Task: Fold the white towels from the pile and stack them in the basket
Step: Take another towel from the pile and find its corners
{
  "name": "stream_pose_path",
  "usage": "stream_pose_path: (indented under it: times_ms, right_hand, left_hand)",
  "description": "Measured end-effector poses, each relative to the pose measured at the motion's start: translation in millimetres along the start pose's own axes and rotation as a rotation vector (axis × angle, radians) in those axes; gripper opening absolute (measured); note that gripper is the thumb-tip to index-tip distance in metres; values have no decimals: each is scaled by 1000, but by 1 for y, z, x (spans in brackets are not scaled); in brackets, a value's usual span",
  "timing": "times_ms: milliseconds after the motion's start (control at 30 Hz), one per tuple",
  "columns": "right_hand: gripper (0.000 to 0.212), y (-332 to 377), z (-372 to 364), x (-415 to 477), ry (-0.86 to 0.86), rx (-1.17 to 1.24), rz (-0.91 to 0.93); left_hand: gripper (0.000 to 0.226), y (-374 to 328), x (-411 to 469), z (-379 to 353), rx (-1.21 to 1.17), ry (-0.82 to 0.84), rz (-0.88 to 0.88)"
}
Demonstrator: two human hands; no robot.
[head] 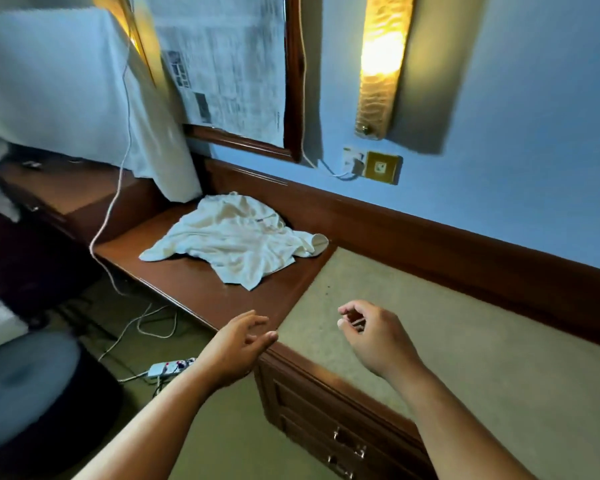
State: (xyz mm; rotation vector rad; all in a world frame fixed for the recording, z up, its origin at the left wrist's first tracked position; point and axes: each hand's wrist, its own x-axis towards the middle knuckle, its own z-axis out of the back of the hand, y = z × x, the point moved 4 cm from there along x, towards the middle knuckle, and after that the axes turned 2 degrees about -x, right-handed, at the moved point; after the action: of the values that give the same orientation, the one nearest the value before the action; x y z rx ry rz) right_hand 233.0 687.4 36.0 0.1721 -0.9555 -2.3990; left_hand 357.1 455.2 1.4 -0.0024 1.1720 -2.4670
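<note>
Crumpled white towel (234, 242), soft and creased terry, heaped on the polished brown wooden desk (201, 289), close to the dark wooden skirting along the blue wall (534, 133). One corner curled into a small roll at the right edge. Beside it, a raised desk section topped in pale greenish, felt-like material (447, 341), with brass-handled drawers (343, 441) below. Left hand (238, 344) held out bare-armed over the desk's front edge, palm turned inward, fingers loosely spread, holding nothing. Right hand (374, 336) raised above the green top, wrist bent, fingers half curled and apart, empty. Both hands well short of the towel. Glowing rippled wall lamp (381, 64) above.
</note>
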Motion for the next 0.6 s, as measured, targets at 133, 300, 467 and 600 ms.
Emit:
stream_pose_path:
  times_ms: [133, 300, 467, 600]
  right_hand:
    - [13, 31, -39, 35, 71, 7, 27]
    - [8, 40, -66, 93, 83, 32, 11]
    - [9, 44, -96, 173, 118, 50, -22]
    - [12, 52, -133, 225, 243, 27, -45]
  left_hand:
    - [46, 37, 16, 29, -44, -54, 22]
    - [44, 61, 61, 47, -36, -65, 45]
    - [43, 78, 120, 73, -22, -58, 76]
    - [39, 110, 155, 99, -7, -67, 142]
